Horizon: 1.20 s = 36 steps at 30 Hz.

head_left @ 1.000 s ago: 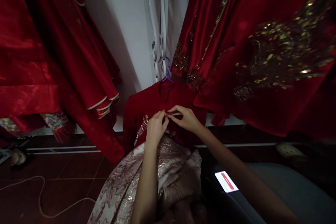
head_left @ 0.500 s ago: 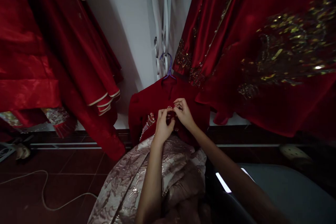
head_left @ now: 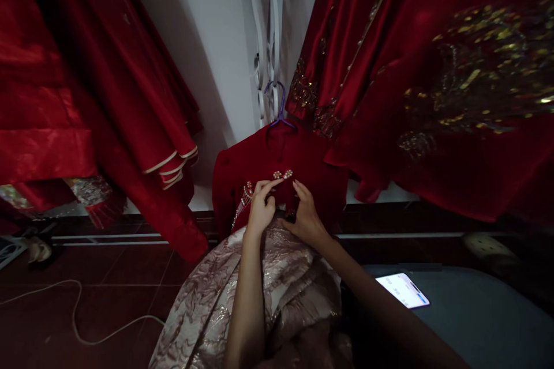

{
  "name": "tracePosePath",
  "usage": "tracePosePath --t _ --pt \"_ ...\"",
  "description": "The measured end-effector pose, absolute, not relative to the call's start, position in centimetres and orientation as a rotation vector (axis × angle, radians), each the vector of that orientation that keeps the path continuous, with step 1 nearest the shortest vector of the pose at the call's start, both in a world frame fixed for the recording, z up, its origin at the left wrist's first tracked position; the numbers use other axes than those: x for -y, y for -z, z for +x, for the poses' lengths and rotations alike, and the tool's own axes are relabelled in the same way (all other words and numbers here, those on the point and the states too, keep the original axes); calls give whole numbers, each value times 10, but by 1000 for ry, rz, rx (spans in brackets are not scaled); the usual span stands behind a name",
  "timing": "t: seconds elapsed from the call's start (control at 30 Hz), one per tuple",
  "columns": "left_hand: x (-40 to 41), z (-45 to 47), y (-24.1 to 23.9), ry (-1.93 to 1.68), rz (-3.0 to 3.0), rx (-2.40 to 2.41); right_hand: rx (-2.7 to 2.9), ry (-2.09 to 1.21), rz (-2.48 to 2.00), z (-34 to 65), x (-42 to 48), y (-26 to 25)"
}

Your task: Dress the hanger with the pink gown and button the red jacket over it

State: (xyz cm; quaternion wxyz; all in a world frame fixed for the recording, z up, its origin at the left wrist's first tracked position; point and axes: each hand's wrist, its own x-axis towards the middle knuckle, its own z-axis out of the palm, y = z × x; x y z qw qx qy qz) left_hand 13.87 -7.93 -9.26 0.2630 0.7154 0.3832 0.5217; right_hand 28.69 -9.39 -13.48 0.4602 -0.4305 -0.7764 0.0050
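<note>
A dark red jacket (head_left: 311, 153) hangs on a purple hanger (head_left: 281, 118) in front of me. At its front sits a jewelled frog clasp (head_left: 283, 174) with two flower-like halves side by side. My left hand (head_left: 262, 207) lies on the jacket just below the clasp, fingers stretched out, the index fingertip close to its underside. To the right, my right hand (head_left: 308, 216) is spread, thumb and fingers apart, with nothing seen in it. A beaded tassel ornament (head_left: 244, 199) shows left of my left hand. Shiny pinkish brocade fabric (head_left: 208, 294) lies beneath both forearms.
Red garments (head_left: 142, 98) hang at the left, and a sequined red garment (head_left: 480, 86) hangs at the right. A lit phone (head_left: 404, 290) rests on a grey seat (head_left: 480, 311). A white cable (head_left: 78, 311) runs over the tiled floor.
Both hands were pinched together at the clasp. Now the fingers have come off it, my right hand has moved down and opened, and the clasp is in full sight. More of the phone shows.
</note>
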Motion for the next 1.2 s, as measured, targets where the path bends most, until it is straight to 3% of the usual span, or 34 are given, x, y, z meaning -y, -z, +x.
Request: tracePosePath --t 0.27,0.67,0.83,1.2 --pt "76 123 97 -1401 1914 -1047 1673 -4 -1159 299 90 162" --pt "64 92 109 -1700 1665 -1371 1590 -651 -1198 340 101 77" --pt "62 78 114 -1651 1657 -1482 1722 -736 -1141 335 135 36" --pt "62 84 123 -1470 1777 -1367 1852 -934 -1021 303 142 35"
